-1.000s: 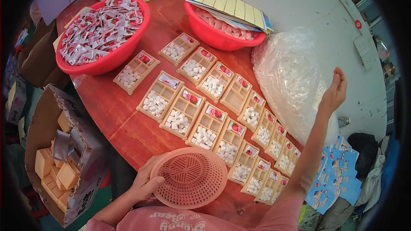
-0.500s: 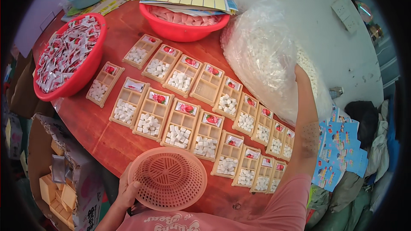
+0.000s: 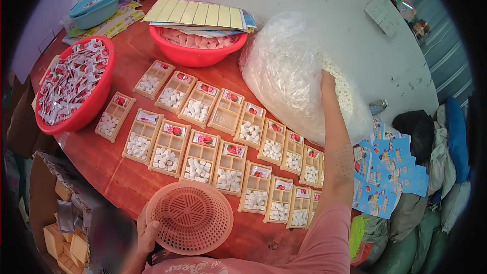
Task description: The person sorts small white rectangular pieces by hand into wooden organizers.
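My left hand (image 3: pixel 147 229) grips the rim of a round salmon-pink plastic colander (image 3: pixel 190 215), held at the table's near edge; only its slotted bottom and perforated wall show inside it. My right hand (image 3: pixel 328 80) reaches into a large clear plastic bag (image 3: pixel 284 71) full of small white cubes (image 3: pixel 341 89). The cubes and bag hide its fingers. Between the hands stand two slanting rows of beige compartment trays (image 3: pixel 195 158). Most hold white cubes and a strawberry-printed sachet. One back-row tray (image 3: pixel 224 115) has a sachet but no cubes.
At left stands a red basin (image 3: pixel 108 78) heaped with sachets. Another red basin (image 3: pixel 198 59) carries pink packets under printed sheets (image 3: pixel 198 14). Blue basins (image 3: pixel 97 9) sit behind. A cardboard box (image 3: pixel 45 172) of beige trays is at lower left; blue printed cards (image 3: pixel 390 172) lie at right.
The whole view has shifted, so the table's things sit lower and further left. My right hand has gone slightly deeper among the cubes. My left hand keeps its hold on the colander.
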A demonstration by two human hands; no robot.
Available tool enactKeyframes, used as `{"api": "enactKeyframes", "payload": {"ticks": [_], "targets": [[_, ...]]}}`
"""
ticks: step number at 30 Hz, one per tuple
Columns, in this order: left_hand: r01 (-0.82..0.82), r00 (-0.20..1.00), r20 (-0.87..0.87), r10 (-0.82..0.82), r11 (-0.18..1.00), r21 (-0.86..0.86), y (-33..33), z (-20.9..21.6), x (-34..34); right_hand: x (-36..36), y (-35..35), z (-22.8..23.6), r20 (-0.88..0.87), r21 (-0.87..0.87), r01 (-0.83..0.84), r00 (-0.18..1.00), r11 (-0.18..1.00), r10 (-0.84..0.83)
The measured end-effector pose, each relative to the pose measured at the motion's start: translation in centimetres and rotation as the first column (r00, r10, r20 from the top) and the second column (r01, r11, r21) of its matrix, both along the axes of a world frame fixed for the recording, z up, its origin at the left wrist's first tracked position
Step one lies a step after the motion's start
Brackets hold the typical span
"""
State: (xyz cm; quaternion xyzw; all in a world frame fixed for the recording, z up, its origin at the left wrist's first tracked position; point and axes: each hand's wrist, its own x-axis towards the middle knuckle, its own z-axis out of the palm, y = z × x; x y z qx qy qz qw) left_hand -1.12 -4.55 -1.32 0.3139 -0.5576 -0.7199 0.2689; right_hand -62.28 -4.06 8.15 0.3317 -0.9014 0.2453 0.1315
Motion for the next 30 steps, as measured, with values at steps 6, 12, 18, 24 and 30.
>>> {"api": "enactKeyframes", "payload": {"ticks": [6, 12, 18, 24, 30], "targets": [[0.033, 0.999, -0.037, -0.034, 0.999, -0.034, -0.5, -0.5, -0.1, 5.2, 1.0, 5.7, 0.350, -0.823, 0.053, 0.831, 0.566, 0.431], [0.007, 1.000, -0.019, -0.008, 0.997, -0.072, -0.6, -0.4, 0.1, 21.3, -3.2, 2.0, 0.599, -0.728, 0.045, 0.525, 0.684, 0.604], [0.044, 0.999, -0.010, -0.045, 0.994, -0.102, -0.5, -0.9, 0.1, 23.0, -7.5, -9.9, 0.251, -0.384, -0.477, 0.770, 0.791, 0.586], [0.081, 0.997, 0.023, -0.079, 0.990, -0.113, -0.8, -0.5, 0.4, 24.1, -8.3, -12.6, -0.151, -0.171, -0.648, 0.761, 0.742, 0.631], [0.103, 0.994, 0.036, -0.099, 0.986, -0.133, -1.0, -0.5, 0.5, 24.0, -8.5, -12.6, -0.341, -0.038, -0.713, 0.667, 0.700, 0.662]]}}
